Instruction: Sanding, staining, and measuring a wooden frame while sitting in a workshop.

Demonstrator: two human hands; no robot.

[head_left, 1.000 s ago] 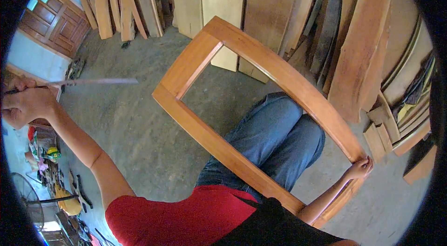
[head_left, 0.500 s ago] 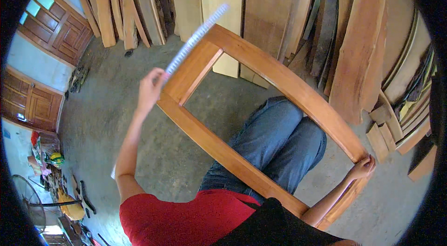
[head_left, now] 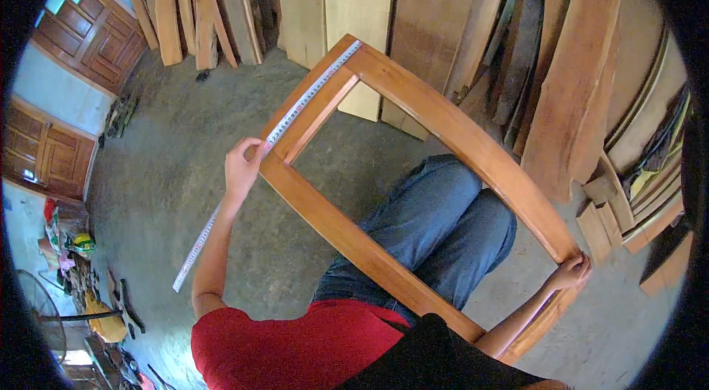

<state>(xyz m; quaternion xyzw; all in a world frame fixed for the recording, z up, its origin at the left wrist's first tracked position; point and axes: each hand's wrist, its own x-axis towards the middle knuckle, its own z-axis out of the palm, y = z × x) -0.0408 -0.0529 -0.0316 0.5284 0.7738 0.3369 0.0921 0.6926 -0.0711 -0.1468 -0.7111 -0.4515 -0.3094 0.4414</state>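
A varnished wooden frame (head_left: 473, 146) with an open middle rests tilted across my lap. My left hand (head_left: 242, 162), by the frame's left corner, pinches a white measuring tape (head_left: 306, 96). One length of the tape lies along the frame's upper-left rail, up to the top corner. Its other length trails below the hand, partly behind my left forearm, and its free end is off the frame. At the frame's right corner my right hand (head_left: 572, 272) is closed around the rail, with some fingers hidden.
Wooden boards (head_left: 362, 28) lean upright along the far side, with a wide plank (head_left: 576, 87) at the right. Short wood offcuts (head_left: 600, 227) stand on the concrete floor (head_left: 185, 124). Panelled doors (head_left: 111, 50) and a fan (head_left: 40, 316) are at the left.
The tape's upper length has come down from above the frame onto its upper-left rail. My left hand has dipped slightly, and more of the trailing length shows. My right hand keeps its hold.
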